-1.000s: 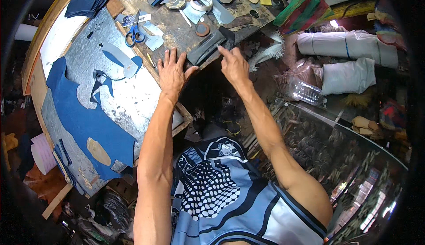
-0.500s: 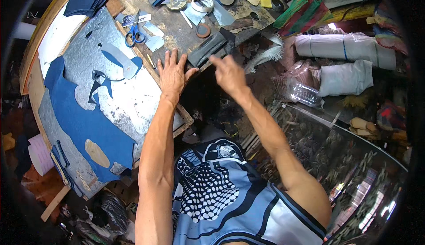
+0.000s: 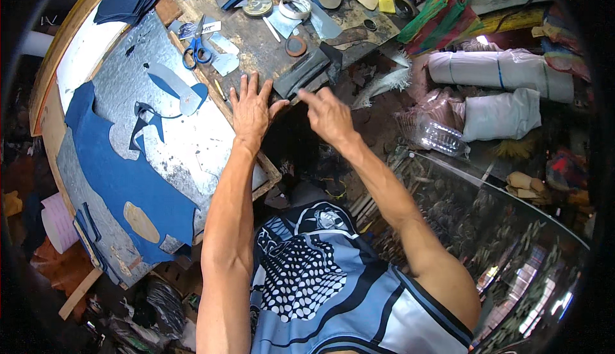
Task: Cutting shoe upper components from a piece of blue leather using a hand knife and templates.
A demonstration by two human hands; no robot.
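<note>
Along the near edge of the worktable lies a black, flat, leather-like piece [image 3: 300, 74], its far right corner turned up or overlapped by a small dark flap. My left hand [image 3: 252, 114] is pressed flat on the table's edge beside it, fingers spread and the thumb reaching to the piece's left end. With its index finger stretched out, my right hand [image 3: 330, 118] touches the piece's near edge. Its other fingers are loosely curled and slightly blurred, and nothing shows in them.
Blue-handled scissors [image 3: 196, 53], a white tape roll [image 3: 294, 6], a round tin [image 3: 257, 6] and a brown ring [image 3: 295, 46] lie beyond my hands. A blue leather sheet [image 3: 125, 162] covers part of the metal-topped board on the left. Wrapped white rolls [image 3: 500, 69] lie right.
My right index fingertip has shifted slightly left along the near edge of the black piece. My left hand stays in place.
</note>
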